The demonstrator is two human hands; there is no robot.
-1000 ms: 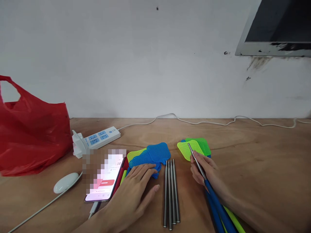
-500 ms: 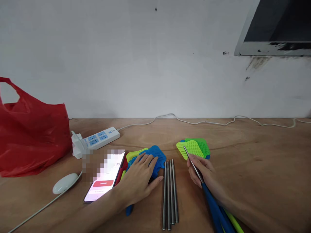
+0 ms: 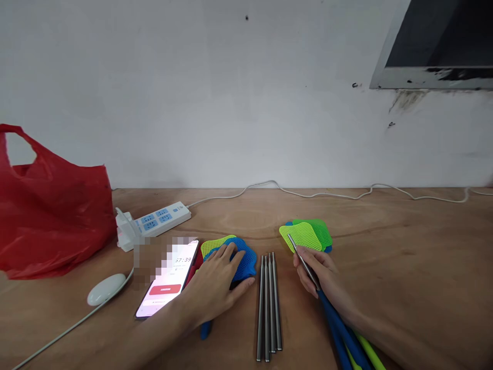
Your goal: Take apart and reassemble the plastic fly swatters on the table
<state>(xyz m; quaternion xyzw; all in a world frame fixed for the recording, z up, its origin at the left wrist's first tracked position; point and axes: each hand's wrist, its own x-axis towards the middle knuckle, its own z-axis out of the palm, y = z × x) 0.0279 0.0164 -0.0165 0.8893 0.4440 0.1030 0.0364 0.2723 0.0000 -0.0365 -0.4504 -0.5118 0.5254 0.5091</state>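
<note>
My left hand lies spread on a blue mesh fly swatter head, fingers on its surface and thumb apart. Beneath that head, a yellow-green mesh head shows in part. Between my hands several loose metal rods lie side by side. My right hand is closed around a metal rod with a blue handle at its near end. The rod's tip is over a second yellow-green head, stacked with a green head. More blue and yellow-green handles run under my right forearm.
Left of my left hand lies a lit phone, partly blurred out. A white mouse-shaped object, a power strip and a red plastic bag are farther left. A white cable runs along the wall.
My left hand and the blue swatter head beneath it have shifted slightly left and toward me. My right hand keeps its hold on the rod, almost unmoved.
</note>
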